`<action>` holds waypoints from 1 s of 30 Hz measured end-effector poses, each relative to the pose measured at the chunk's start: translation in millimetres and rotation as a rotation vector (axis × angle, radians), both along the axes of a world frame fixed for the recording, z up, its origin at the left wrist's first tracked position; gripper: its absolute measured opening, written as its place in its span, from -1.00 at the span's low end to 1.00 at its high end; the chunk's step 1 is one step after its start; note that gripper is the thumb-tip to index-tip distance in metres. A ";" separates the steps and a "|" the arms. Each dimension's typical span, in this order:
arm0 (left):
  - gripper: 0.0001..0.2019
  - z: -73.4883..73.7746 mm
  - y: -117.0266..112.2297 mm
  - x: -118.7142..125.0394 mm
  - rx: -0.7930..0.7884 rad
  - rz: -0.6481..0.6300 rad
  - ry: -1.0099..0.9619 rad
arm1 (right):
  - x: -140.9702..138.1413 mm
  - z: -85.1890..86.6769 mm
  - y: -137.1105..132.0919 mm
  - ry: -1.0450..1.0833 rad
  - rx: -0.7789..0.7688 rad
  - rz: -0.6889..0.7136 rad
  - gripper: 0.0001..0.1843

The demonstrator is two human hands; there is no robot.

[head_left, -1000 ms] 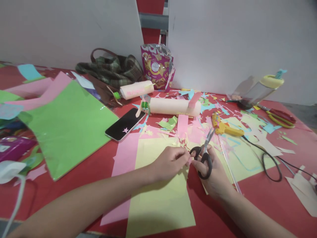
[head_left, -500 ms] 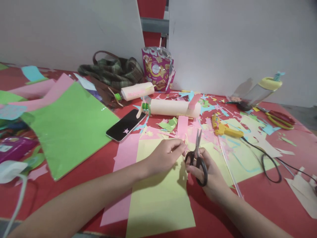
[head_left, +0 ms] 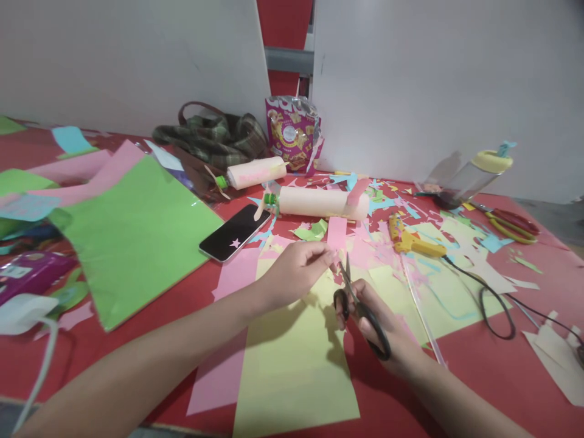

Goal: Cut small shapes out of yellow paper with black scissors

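Observation:
My right hand (head_left: 371, 316) has its fingers through the handles of black-handled scissors (head_left: 347, 286), whose blades stand a little apart and point up and left. In a pinch, my left hand (head_left: 298, 271) holds a small pink paper piece (head_left: 336, 258) at its fingertips, right by the scissor tips. Most of that piece is hidden by the fingers. Under both hands lies a yellow paper sheet (head_left: 296, 377), partly over a pink sheet (head_left: 214, 371). Just beyond the fingertips is a pink paper strip (head_left: 337, 232).
A phone (head_left: 235, 234) with a small pink star on it lies left of a paper-wrapped bottle (head_left: 319, 202). At right are a yellow glue gun (head_left: 415, 242) with a black cord and red-and-yellow scissors (head_left: 511, 225). A green sheet (head_left: 137, 237) covers the left; paper scraps surround the bottle.
The scissors have tilted left and their blades have opened, with the tips now at the pink paper piece. My left hand has shifted slightly left, still pinching. The view has moved a little.

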State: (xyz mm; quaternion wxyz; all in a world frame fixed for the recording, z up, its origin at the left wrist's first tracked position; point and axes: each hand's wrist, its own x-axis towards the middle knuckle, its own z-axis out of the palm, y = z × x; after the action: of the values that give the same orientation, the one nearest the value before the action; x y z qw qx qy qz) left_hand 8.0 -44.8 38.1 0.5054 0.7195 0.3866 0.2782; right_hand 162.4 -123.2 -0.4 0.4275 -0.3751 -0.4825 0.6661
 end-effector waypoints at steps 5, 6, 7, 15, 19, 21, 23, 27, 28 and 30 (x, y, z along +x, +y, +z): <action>-0.74 -0.8 -1.4 0.3 0.076 -0.048 0.055 | 0.7 -0.9 0.7 0.003 0.006 -0.008 -0.66; -0.74 -0.8 -1.6 0.3 0.090 -0.056 0.066 | 0.8 -1.3 0.8 0.010 0.005 -0.005 -0.67; -0.74 -0.7 -1.7 0.3 0.100 -0.064 0.080 | 0.8 -1.8 0.9 0.017 0.004 -0.002 -0.67; -0.75 0.9 -2.7 0.6 0.143 -0.074 0.133 | 0.9 -4.2 0.3 0.064 0.000 0.010 -0.67; -0.74 1.9 -1.9 0.2 0.161 -0.093 0.168 | 0.7 -2.5 0.3 0.064 -0.003 0.022 -0.69; -0.74 2.9 -1.7 -0.4 0.157 -0.108 0.169 | 0.9 -2.7 0.3 0.065 0.001 0.027 -0.69; -0.75 3.9 -1.7 -1.1 0.147 -0.123 0.149 | 1.2 -3.4 0.2 0.073 0.000 0.021 -0.69; -0.74 3.7 -1.5 -1.5 0.132 -0.123 0.107 | 0.3 -4.6 0.3 0.093 -0.023 -0.008 -0.69; -0.74 2.8 -1.4 -1.3 0.129 -0.123 0.107 | -0.3 -4.8 0.5 0.100 -0.031 -0.020 -0.70; -0.73 0.4 -1.5 -0.4 0.129 -0.129 0.127 | -1.7 -5.3 1.2 0.118 -0.041 -0.069 -0.71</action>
State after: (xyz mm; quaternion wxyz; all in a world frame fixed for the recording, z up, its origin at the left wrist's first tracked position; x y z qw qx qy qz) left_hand 7.6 -46.3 38.5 0.4493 0.7901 0.3520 0.2234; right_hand 160.6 -122.0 -5.7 0.4701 -0.3603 -0.4297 0.6816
